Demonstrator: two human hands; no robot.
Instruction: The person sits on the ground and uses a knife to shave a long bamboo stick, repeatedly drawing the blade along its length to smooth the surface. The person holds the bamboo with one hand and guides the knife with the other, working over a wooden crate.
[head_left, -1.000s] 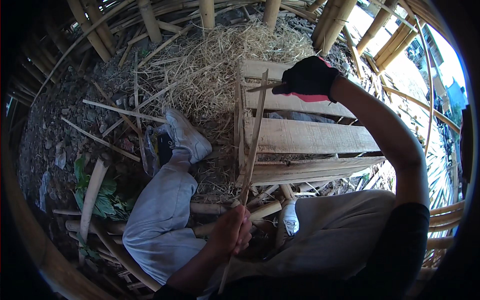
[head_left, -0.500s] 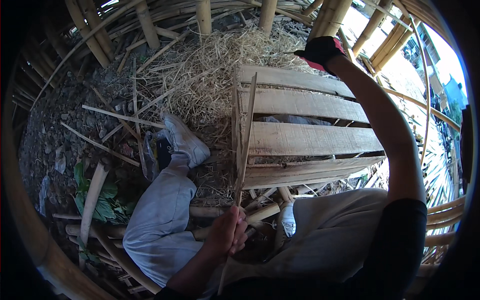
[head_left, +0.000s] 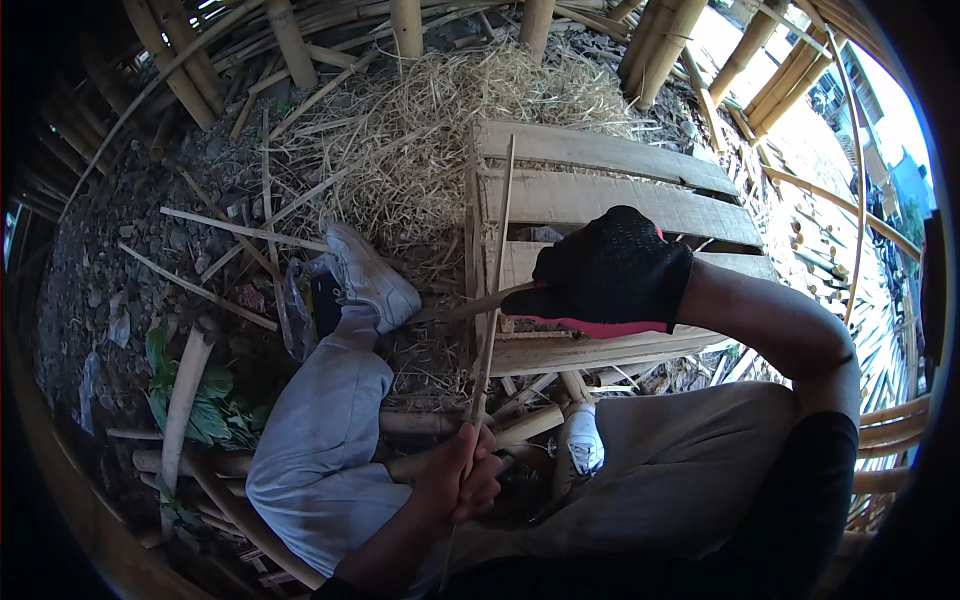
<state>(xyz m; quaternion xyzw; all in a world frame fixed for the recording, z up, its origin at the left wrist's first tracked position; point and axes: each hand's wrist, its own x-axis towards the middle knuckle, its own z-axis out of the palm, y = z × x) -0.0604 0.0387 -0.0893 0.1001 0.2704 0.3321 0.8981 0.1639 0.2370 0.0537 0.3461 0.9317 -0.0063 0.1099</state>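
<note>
My left hand, bare, is closed around the lower part of a long thin bamboo strip. The strip stands up from my fist, its upper end in front of the wooden crate. My right hand, in a black glove with red edging, grips a knife. Its handle is mostly hidden in the glove. The narrow, dull blade points left and crosses the strip about midway up; whether the two touch I cannot tell.
The slatted wooden crate stands just ahead of my knees. Straw-like shavings cover the ground behind it. Bamboo posts line the far side, and loose strips lie at left near my shoe. A leafy plant grows at lower left.
My right hand has swung from beyond the crate's far right corner back toward me and left, bringing the knife across the strip. My left hand keeps its hold nearly in place.
</note>
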